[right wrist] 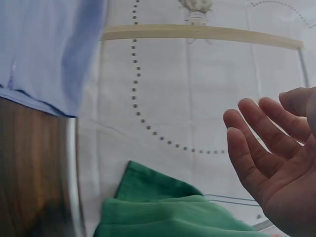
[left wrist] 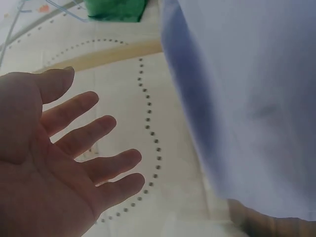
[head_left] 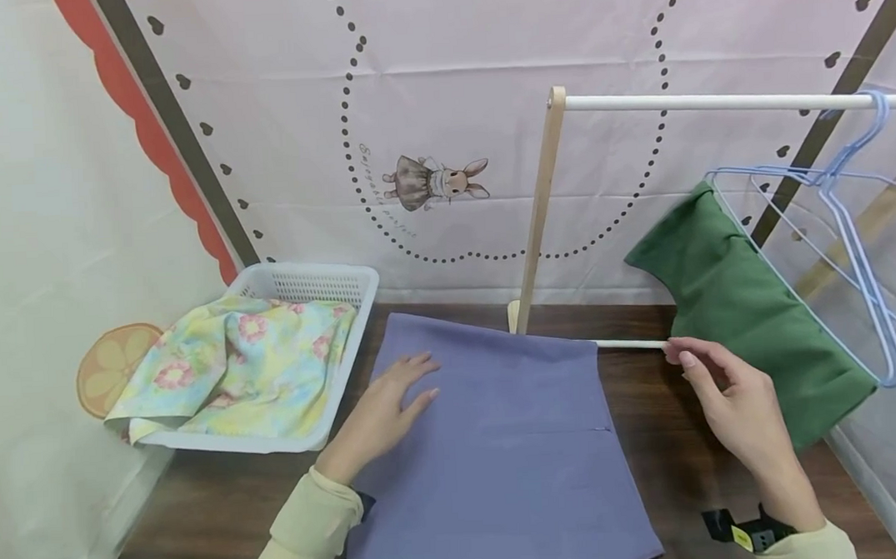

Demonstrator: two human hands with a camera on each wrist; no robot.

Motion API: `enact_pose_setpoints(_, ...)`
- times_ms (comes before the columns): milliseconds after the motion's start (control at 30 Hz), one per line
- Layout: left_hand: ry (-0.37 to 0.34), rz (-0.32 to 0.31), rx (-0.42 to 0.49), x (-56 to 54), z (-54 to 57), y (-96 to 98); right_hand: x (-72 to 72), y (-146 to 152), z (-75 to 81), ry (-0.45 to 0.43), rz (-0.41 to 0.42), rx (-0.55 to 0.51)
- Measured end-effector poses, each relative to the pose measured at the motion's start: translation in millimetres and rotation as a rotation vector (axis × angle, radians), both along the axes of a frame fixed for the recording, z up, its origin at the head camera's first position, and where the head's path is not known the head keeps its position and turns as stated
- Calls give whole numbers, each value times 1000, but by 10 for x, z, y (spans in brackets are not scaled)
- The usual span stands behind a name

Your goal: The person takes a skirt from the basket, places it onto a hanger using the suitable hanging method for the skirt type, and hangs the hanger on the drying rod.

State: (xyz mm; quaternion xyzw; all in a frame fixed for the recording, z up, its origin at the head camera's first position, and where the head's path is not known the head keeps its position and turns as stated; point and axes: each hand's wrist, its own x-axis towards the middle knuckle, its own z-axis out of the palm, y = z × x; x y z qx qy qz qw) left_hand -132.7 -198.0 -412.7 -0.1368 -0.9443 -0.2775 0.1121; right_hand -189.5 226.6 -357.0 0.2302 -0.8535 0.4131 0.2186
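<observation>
See a white basket (head_left: 370, 304) at the left, with a floral cloth (head_left: 286, 353) heaped inside and draped over the near left edge. Find blue hangers (head_left: 826, 178) at the right, one with a green cloth (head_left: 733, 284) on it. Note a printed sheet (head_left: 512, 26) behind, with a rabbit (head_left: 432, 183), dark hearts (head_left: 206, 128) and a red scalloped strip (head_left: 163, 150). Spot dark wood (head_left: 233, 506) below.

The head view crops the purple-blue fabric cloth (head_left: 494, 486) at bottom and the white tubular top rail (head_left: 711, 103) at right.
</observation>
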Motion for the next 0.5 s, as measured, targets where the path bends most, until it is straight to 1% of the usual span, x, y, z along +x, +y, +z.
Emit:
enact_pose_setpoints(133, 23, -31, -6, 62, 73, 34, 62, 46, 117, 31, 3, -18)
enact_pose_setpoints(200, 27, -39, -11, 85, 92, 46, 90, 73, 186, 67, 14, -28)
enact_pose_setpoints(367, 38, -40, -6, 112, 100, 58, 152, 126, 344, 127, 31, -70)
enact_pose_setpoints(500, 45, -41, 15, 124, 99, 70, 201, 157, 441, 134, -2, -99)
